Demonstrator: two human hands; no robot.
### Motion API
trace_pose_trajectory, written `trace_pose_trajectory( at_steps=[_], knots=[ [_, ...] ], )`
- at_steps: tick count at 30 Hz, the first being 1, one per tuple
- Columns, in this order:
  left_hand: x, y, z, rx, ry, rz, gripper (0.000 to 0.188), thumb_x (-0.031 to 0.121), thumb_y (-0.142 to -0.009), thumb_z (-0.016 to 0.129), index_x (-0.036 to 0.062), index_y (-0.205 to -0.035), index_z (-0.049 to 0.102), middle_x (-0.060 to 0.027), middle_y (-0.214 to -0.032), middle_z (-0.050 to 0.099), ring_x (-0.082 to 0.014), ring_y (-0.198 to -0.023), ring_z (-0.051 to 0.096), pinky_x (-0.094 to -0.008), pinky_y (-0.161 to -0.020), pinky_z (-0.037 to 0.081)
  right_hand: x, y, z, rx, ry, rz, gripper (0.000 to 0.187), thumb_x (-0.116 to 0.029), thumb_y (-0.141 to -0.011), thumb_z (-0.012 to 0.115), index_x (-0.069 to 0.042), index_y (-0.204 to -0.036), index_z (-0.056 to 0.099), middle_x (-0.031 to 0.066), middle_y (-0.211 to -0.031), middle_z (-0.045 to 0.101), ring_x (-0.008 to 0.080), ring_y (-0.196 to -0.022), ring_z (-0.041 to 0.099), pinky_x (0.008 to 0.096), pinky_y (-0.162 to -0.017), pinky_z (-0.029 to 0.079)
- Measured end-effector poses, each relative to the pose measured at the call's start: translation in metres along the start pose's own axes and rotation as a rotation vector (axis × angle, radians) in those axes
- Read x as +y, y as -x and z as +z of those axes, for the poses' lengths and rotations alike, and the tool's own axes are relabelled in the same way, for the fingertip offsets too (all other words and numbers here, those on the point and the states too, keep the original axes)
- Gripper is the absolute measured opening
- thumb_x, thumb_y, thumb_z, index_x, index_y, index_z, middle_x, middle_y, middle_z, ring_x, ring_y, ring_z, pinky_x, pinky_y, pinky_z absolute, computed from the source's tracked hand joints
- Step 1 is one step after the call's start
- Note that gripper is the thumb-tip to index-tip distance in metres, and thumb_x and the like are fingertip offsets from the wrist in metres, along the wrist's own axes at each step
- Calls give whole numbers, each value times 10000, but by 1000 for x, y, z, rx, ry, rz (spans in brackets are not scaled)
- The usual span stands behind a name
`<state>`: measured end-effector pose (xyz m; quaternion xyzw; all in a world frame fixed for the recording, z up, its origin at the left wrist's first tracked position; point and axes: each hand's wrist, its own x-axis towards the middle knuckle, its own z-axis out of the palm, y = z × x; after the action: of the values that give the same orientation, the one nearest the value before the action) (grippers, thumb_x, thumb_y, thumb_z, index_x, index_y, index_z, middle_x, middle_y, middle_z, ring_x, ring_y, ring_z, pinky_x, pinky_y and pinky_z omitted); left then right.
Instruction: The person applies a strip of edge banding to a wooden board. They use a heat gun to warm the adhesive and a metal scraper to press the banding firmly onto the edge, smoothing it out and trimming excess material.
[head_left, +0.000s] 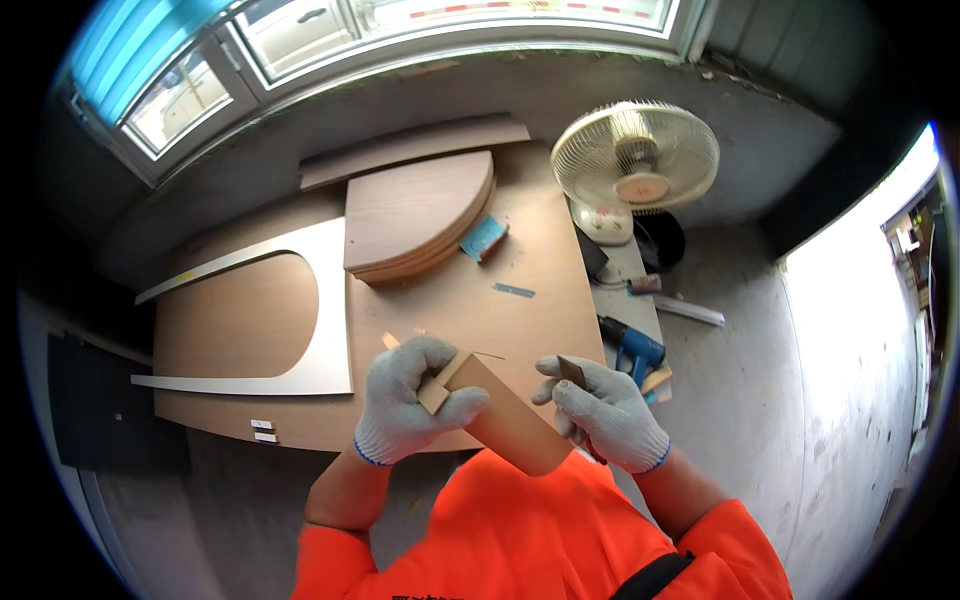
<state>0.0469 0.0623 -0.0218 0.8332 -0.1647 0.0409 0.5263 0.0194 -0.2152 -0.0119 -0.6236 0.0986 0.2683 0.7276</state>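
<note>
My left hand [405, 400], in a white knit glove with a blue cuff edge, grips one end of a tan board piece [515, 420] between thumb and fingers. The board slants down to the right, in front of my orange shirt, and its narrow end face shows near the thumb. My right hand [615, 412], gloved alike, is closed around a thin flat dark-brown piece [572, 371]. Its tip sticks out past the fingers; most of it is hidden in the palm, so its kind is unclear. This hand is just right of the board.
On the brown worktable [420, 330] lie a white U-shaped frame [335, 300], stacked curved boards [420, 210], a long board [420, 150], a blue box [485, 240] and a small strip [513, 290]. At right are a fan [637, 165] and a blue heat gun [635, 350].
</note>
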Motion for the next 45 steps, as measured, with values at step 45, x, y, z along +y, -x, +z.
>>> trace_pose_trajectory(
  at_steps=[45],
  knots=[
    [-127, 96, 212, 60, -456, 268, 281, 91, -731, 762, 103, -982, 636, -79, -826, 648, -318, -746, 632, -480, -829, 478, 257, -65, -84, -30, 663, -403, 228, -212, -953, 759, -65, -1126, 735, 199, -1019, 761, 423, -931, 745, 503, -784, 603]
  ],
)
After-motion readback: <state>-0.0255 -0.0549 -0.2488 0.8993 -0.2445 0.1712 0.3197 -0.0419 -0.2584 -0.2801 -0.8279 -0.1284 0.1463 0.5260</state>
